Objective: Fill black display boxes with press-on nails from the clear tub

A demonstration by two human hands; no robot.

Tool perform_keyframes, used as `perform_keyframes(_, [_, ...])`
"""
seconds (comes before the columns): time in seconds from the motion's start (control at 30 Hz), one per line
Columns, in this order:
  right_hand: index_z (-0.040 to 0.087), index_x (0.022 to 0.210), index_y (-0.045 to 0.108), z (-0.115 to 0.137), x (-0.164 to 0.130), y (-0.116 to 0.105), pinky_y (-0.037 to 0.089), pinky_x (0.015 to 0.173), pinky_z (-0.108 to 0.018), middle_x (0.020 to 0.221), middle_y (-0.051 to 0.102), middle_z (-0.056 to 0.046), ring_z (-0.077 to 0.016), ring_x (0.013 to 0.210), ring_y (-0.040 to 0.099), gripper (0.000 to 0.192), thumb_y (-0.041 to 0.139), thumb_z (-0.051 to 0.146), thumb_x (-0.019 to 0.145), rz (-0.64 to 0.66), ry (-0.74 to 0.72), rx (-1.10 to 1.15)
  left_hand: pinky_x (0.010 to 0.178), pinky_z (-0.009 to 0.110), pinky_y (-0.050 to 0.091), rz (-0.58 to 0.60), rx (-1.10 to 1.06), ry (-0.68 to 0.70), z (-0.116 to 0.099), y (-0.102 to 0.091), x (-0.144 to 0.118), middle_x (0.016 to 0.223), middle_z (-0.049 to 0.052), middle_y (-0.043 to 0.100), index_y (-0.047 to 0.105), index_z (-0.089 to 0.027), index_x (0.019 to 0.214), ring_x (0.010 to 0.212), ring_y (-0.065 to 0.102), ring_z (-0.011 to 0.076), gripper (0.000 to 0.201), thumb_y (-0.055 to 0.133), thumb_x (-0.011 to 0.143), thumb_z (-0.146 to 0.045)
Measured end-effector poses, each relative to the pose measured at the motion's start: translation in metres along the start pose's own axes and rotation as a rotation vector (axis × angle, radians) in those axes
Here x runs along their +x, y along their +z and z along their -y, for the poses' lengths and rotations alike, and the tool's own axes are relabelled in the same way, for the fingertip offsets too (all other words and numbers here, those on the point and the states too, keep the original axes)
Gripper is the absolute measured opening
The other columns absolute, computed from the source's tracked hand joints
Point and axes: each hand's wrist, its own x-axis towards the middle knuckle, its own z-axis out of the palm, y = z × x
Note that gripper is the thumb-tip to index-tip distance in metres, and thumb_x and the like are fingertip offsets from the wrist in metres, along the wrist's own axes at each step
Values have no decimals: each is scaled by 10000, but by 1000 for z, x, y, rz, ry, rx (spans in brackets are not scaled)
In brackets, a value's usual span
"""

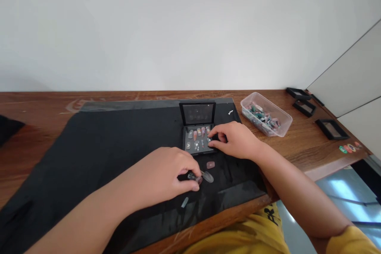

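Softly, right hand (235, 139) touches glossy oval nails (199, 137) in rectangular black case (197, 128)

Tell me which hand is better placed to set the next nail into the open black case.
Probably the left. The left hand already pinches loose nails on the black mat, just before the case. The right hand rests on the case's right edge, seemingly steadying it.

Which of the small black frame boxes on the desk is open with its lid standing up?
The black box on the dark mat, under the right hand. Its lid stands upright and press-on nails fill its tray; the three boxes at the far right lie flat.
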Motion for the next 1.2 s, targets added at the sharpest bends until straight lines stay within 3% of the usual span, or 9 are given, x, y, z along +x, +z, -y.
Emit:
perform_keyframes(0.23, [214, 1140, 882, 1, 0, 1, 335, 710, -278, 723, 657, 48, -123, 676, 576, 154, 870, 189, 989, 13, -18, 8, 616, 311, 393, 58, 1, -86, -3, -1, 1, 756, -29, 839, 930, -369, 879, 660, 715, 198, 84, 861, 835, -351])
perform_keyframes(0.5, [219, 1117, 874, -1, -1, 1, 334, 707, -279, 700, 636, 56, -122, 659, 559, 139, 887, 223, 979, -14, -12, 5, 622, 313, 386, 115, -28, -105, -6, -2, 1, 731, -23, 798, 878, -341, 765, 658, 663, 187, 117, 800, 851, -349])
perform_keyframes(0.83, [223, 1122, 872, 0, -1, 1, 337, 700, -280, 697, 647, 52, -126, 656, 565, 137, 878, 240, 987, -18, 6, -9, 545, 329, 291, 16, -17, -59, 0, -2, -3, 582, -32, 653, 815, -318, 681, 538, 555, 164, 200, 800, 857, -411])
perform_keyframes(1.2, [220, 1090, 863, 3, -1, 0, 323, 698, -283, 683, 624, 55, -131, 655, 555, 130, 901, 271, 977, -17, 53, -39, 522, 330, 222, 3, 68, -134, 3, -3, -5, 520, -64, 492, 698, -293, 657, 488, 447, 159, 231, 840, 791, -418])
